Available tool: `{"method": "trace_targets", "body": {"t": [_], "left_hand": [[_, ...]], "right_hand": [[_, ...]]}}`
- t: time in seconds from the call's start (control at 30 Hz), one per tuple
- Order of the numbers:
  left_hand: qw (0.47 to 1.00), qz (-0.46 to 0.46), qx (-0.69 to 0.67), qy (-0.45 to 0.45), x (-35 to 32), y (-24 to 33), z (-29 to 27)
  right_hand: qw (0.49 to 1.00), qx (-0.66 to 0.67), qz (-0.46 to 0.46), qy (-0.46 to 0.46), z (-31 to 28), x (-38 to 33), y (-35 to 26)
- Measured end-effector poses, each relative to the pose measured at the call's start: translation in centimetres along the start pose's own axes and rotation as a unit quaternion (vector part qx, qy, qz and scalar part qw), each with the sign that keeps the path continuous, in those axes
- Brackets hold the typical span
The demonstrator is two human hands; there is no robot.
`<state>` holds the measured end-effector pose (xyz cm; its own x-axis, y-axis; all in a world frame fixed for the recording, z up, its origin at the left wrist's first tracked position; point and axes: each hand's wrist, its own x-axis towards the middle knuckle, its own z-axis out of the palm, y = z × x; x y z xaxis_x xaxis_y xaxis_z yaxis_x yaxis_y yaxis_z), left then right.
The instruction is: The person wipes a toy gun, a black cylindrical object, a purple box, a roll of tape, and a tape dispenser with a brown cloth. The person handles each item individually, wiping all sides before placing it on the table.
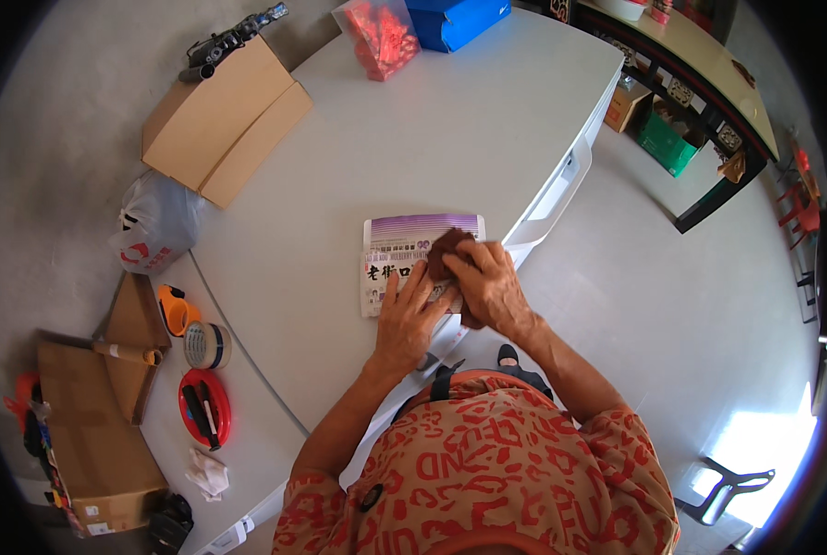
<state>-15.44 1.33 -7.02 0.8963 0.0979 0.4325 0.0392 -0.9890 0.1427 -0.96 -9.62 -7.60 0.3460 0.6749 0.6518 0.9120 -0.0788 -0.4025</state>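
A flat purple-and-white food packet (373,239) lies near the table's edge in front of me. My left hand (408,324) rests on its lower part, fingers stretched out and apart, holding nothing. Gripped in my right hand (496,289) is a dark brown cloth (447,252), bunched up against the packet's right side. Some of the cloth hangs below that hand. Both hands and the cloth cover much of the packet's right half.
The grey table (339,166) carries a cardboard box (219,111), a clear bag of red packets (384,42) and a blue box (459,20). To the left are a tape roll (207,345), an orange tape dispenser (178,313), a red dish (219,398) and an opened carton (99,416).
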Motion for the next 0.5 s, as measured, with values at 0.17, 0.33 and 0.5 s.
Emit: {"method": "trace_targets", "body": {"t": [0.17,0.33,0.5], "left_hand": [[1.0,-0.007,-0.005,0.01,0.4,0.2,-0.3],[1.0,-0.003,0.002,0.012,0.4,0.0,-0.1],[0.997,-0.028,-0.047,0.049,0.2,-0.1,0.3]], "right_hand": [[0.999,-0.054,0.006,0.003,1.2,2.8,3.0],[0.994,-0.038,0.098,0.011,1.4,4.0,6.0],[0.991,0.133,0.032,-0.015,-2.2,3.2,1.6]]}}
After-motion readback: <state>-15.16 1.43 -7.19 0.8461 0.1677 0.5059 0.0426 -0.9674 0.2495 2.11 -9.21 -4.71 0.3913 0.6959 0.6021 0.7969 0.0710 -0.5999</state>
